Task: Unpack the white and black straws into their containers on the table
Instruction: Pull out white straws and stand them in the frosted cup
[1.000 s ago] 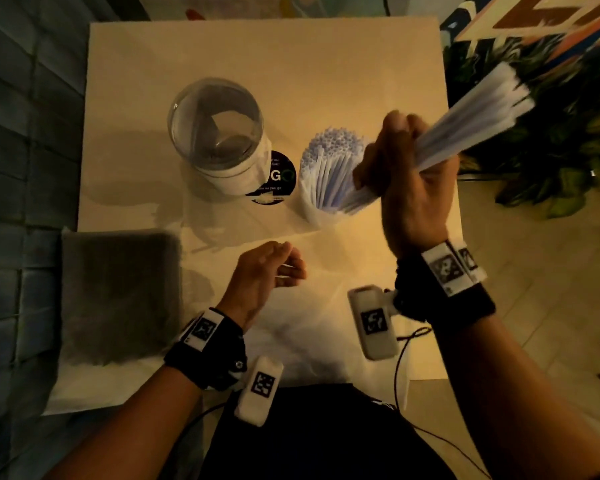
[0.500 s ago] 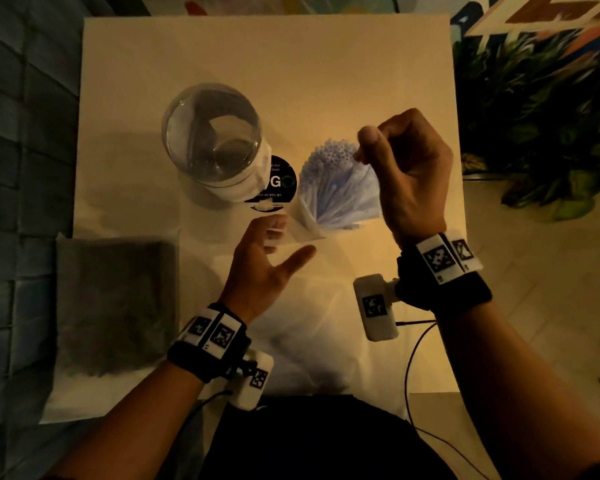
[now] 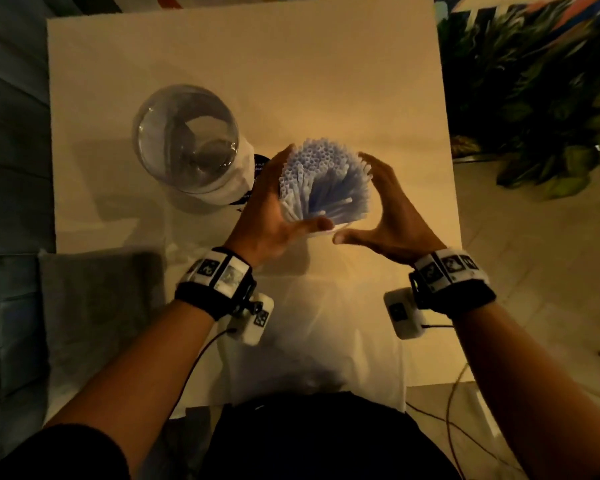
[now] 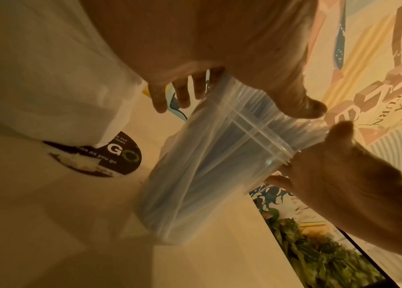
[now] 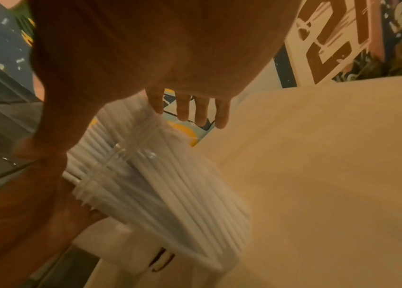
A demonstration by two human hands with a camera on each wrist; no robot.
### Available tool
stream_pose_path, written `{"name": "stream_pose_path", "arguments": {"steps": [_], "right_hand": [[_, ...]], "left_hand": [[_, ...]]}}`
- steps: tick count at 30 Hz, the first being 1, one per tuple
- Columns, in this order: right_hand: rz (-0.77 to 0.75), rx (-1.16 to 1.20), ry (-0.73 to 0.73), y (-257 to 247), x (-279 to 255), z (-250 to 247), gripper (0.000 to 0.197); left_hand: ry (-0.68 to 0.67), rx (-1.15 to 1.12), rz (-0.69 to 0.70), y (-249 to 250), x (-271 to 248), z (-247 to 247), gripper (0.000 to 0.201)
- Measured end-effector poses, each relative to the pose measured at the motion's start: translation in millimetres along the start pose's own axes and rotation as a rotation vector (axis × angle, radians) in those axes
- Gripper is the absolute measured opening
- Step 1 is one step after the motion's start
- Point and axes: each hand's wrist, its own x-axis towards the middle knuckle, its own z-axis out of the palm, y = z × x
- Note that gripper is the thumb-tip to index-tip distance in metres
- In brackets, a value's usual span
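Observation:
A thick bundle of white straws (image 3: 323, 174) stands in a clear plastic cup (image 4: 207, 175) at the table's middle. My left hand (image 3: 305, 187) lies against the bundle's left side with straight fingers, its thumb across the front. On the other side my right hand (image 3: 352, 197) mirrors it, fingers straight along the straws and thumb near the left thumb. Neither hand curls round the cup (image 5: 170, 194). An empty clear jar (image 3: 187, 143) with a white wrap stands left of the cup. A dark pack, seemingly the black straws (image 3: 97, 306), lies at the front left.
A limp clear plastic bag (image 3: 309, 323) lies on the table (image 3: 257, 64) in front of me. A round black sticker (image 4: 111, 155) sits between jar and cup. Leafy plants (image 3: 534, 98) stand off the table's right edge.
My right hand held a bunch of white straws above the cup; they now stand in it. The left hand rose from the table, and both hands closed in on the bundle.

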Motion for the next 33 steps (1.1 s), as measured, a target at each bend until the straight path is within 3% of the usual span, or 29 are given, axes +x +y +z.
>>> {"name": "stream_pose_path", "arguments": {"steps": [3, 10, 17, 21, 23, 26, 28, 31, 33], "right_hand": [[-0.03, 0.069, 0.005, -3, 23, 8, 0.1], [-0.151, 0.065, 0.055, -6, 38, 8, 0.067], [-0.071, 0.132, 0.06, -13, 26, 17, 0.071], [0.046, 0.137, 0.117, -11, 10, 14, 0.094], [0.049, 0.138, 0.182, -10, -7, 6, 0.096], [0.074, 0.17, 0.349, -2, -41, -5, 0.07], [0.135, 0.188, 0.425, 12, -67, -8, 0.041], [0.3, 0.137, 0.348, 33, -114, -9, 0.005], [0.395, 0.11, 0.221, 38, -144, -4, 0.005]], "left_hand": [[-0.038, -0.02, 0.053, 3, 15, 1, 0.093], [-0.075, -0.034, 0.108, 4, 25, -5, 0.076], [-0.071, -0.045, 0.044, -3, 18, -2, 0.091], [-0.056, -0.046, -0.041, -3, 4, -5, 0.099], [-0.055, -0.037, -0.102, -5, -11, -8, 0.102], [-0.027, 0.002, -0.157, -9, -43, -21, 0.107], [-0.018, 0.051, -0.209, -17, -71, -29, 0.097], [-0.049, 0.312, -0.26, -40, -116, -30, 0.084], [-0.114, 0.553, -0.291, -62, -145, -24, 0.087]]}}
